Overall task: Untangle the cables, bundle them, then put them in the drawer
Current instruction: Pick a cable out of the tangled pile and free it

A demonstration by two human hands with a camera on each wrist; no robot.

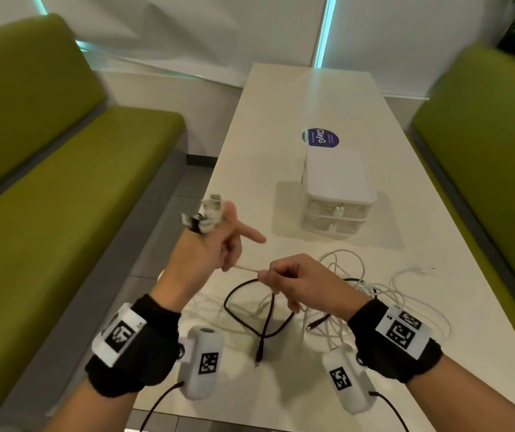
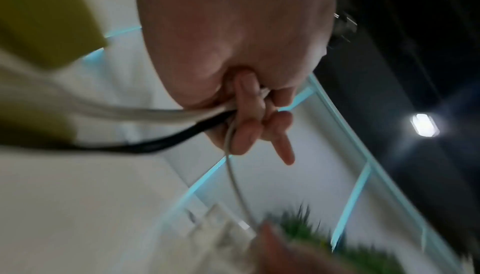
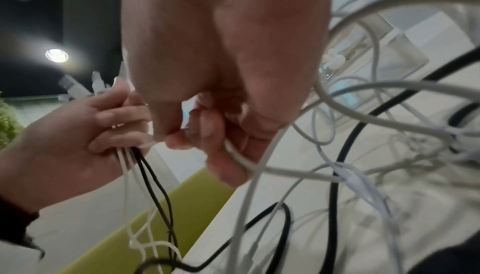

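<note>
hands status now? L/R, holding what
Left hand: gripping gathered cable ends, white and black.
Right hand: pinching one white cable.

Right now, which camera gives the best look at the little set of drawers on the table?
The head view: the drawers stand whole and uncovered on the table, both fronts shut. The right wrist view catches only a blurred part behind looping cables. In the left wrist view I cannot make them out.

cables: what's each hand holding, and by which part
Left hand grips several white and black cables near their plug ends; right hand pinches one white cable mid-length.
</note>
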